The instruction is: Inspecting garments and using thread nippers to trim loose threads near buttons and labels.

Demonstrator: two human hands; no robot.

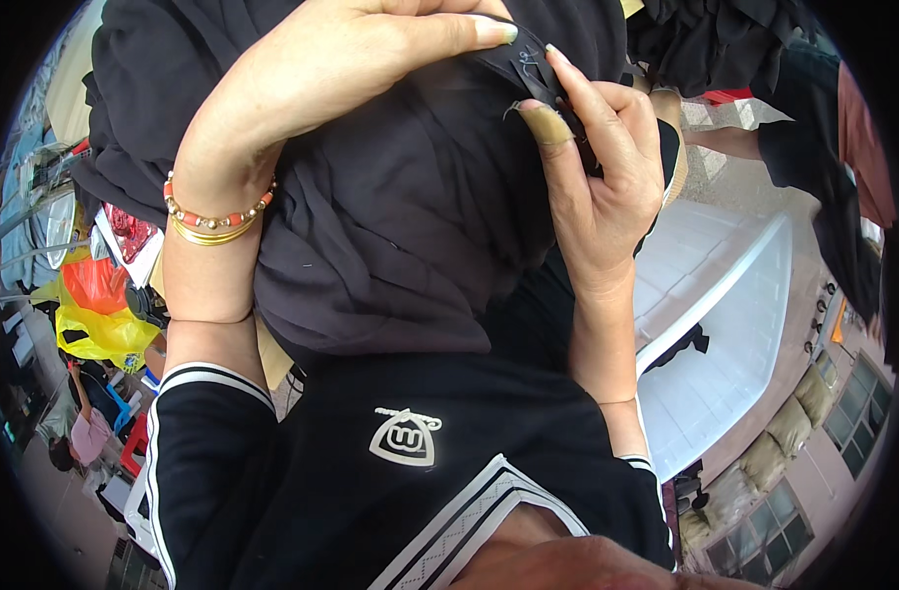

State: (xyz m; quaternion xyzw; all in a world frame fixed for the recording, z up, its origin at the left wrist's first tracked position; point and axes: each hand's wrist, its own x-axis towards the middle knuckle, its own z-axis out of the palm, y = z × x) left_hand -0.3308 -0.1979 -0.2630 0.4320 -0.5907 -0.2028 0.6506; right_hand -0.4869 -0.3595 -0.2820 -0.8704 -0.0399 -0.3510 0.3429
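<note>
A large heap of black cloth (390, 216) lies bunched in front of my body. My left hand (371, 54), with beaded and gold bracelets on its wrist, pinches a narrow black cloth edge under the thumb at the top of the view. My right hand (611, 162) has its thumb and index finger around the same edge, a little to the right. The right thumb wears a yellowish cover (547, 125). A small tangle of pale thread (529, 59) shows on the black edge between the two hands. Other fingertips of my left hand are cut off or hidden.
A translucent plastic bin (720, 393) with a dark scrap inside stands at my right. Farther right is another person in dark clothing (803, 157). More black cloth (715, 39) is piled at the upper right. Yellow and red plastic bags (100, 329) are at my left.
</note>
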